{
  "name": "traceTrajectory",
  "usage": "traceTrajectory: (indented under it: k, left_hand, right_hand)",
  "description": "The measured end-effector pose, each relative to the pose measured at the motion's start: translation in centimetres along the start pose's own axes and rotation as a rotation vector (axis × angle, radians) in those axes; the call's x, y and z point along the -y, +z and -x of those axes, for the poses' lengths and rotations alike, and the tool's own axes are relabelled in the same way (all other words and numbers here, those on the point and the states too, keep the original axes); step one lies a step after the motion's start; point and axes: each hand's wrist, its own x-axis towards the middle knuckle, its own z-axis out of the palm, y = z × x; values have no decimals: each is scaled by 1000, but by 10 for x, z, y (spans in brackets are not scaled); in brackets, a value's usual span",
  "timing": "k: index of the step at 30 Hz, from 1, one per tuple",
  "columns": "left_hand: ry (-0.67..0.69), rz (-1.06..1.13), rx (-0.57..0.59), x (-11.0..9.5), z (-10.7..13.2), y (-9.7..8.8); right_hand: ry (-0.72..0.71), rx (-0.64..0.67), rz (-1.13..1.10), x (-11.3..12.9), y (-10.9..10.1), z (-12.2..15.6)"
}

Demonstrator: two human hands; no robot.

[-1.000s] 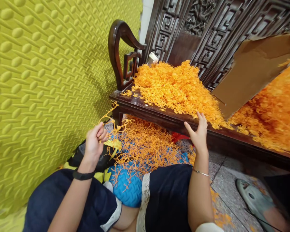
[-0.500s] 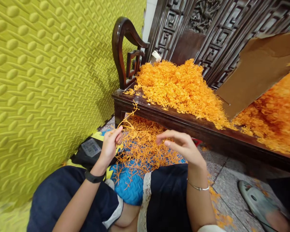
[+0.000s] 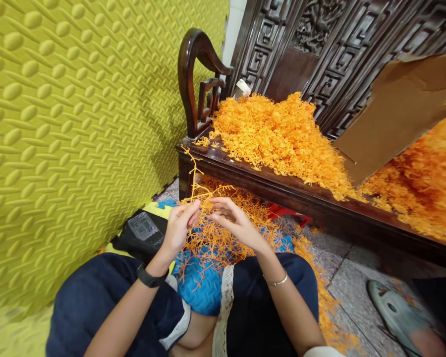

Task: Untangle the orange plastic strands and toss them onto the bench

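My left hand (image 3: 181, 223) is closed in a pinch on an orange branched plastic stem (image 3: 194, 179), whose thin twigs rise and spread above the fingers. Just to the right of it is my right hand (image 3: 235, 224), its fingers bent but apart, with the fingertips close to the stem's lower twigs. Whether they touch the stem I cannot tell. Beneath both hands lies a tangled heap of similar orange stems (image 3: 223, 243) on a blue foam mat (image 3: 198, 295).
A dark carved wooden bench (image 3: 241, 171) bears a large pile of small orange plastic pieces (image 3: 275, 139). A cardboard sheet (image 3: 390, 109) leans there. A black bag (image 3: 143, 233) lies beside the yellow foam wall (image 3: 78, 124). Another person's shoe (image 3: 390, 307) is at right.
My right hand has moved left and down, close to my left hand. The stem in my left hand now stands more upright, with its twigs spread differently.
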Motion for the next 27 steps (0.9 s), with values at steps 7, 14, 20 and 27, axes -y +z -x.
traceTrajectory:
  k: [7,14,20,27]
  left_hand:
    - [19,-29,39,3,0,1]
    - [27,-14,-21,5,-7,-5]
    - [10,24,-130,-4,-15,-14]
    - [10,119,-169,-18,-19,-27]
  right_hand:
    - [40,-137,-223,-22,5,-13]
    - [83,-364,-419,-24,7,-14]
    - [55,-235,-374,-17,-1,-11]
    - [52,106,-197,-11,-7,-6]
